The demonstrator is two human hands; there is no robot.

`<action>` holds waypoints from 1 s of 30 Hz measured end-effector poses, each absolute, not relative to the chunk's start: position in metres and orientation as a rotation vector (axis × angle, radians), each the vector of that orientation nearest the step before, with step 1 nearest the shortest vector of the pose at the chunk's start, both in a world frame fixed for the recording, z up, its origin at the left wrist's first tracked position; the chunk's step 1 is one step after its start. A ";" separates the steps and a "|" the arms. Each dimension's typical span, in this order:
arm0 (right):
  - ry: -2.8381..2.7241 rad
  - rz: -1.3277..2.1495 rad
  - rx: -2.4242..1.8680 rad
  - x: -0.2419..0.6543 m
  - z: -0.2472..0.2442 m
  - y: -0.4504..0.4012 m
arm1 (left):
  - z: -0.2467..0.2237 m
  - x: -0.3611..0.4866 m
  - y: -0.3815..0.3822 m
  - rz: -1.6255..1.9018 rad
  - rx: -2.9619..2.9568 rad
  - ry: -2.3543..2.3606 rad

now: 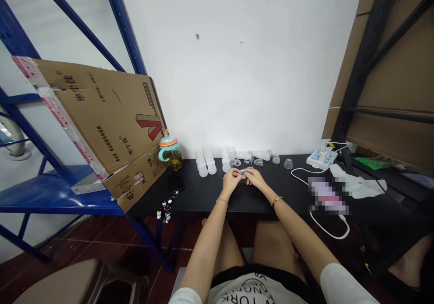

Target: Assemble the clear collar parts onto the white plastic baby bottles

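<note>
My left hand (232, 180) and my right hand (255, 179) meet at the middle of the black desk (203, 195). Their fingertips pinch a small round clear part with a dark centre (242, 173) from both sides, and the fingers hide part of it. Just beyond my hands stand several frosted plastic baby bottles (206, 163). Several clear dome-shaped caps (275, 159) and small clear rings (236, 163) lie to the right of the bottles, close to my fingertips. A gold bracelet (276, 200) circles my right wrist, and a thin chain (222, 201) circles my left.
A large cardboard box panel (105, 123) leans at the desk's left end beside a teal-and-orange lidded cup (169, 152). A black phone (176, 183) lies nearby. A white device (321, 158) with a white cable (325, 231) and a pixelated blurred item (327, 195) sit right. Blue shelving (57, 191) stands left.
</note>
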State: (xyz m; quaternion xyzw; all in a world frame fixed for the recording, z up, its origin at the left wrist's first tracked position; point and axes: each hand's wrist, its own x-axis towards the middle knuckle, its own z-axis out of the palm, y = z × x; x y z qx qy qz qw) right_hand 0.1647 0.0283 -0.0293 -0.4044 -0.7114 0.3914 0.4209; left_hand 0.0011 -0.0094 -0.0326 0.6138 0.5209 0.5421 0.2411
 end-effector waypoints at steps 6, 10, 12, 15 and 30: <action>-1.789 0.977 -0.997 0.167 -0.030 0.030 | -0.031 0.002 -0.011 1.472 1.681 1.395; -1.781 0.994 -0.998 0.166 -0.031 0.030 | -0.030 0.002 -0.010 1.467 1.674 1.402; -1.777 1.003 -0.997 0.166 -0.031 0.030 | -0.030 0.002 -0.010 1.469 1.671 1.404; -1.775 1.012 -0.990 0.166 -0.031 0.030 | -0.030 0.002 -0.011 1.475 1.671 1.399; -1.770 1.016 -0.993 0.166 -0.030 0.030 | -0.031 0.001 -0.009 1.486 1.664 1.411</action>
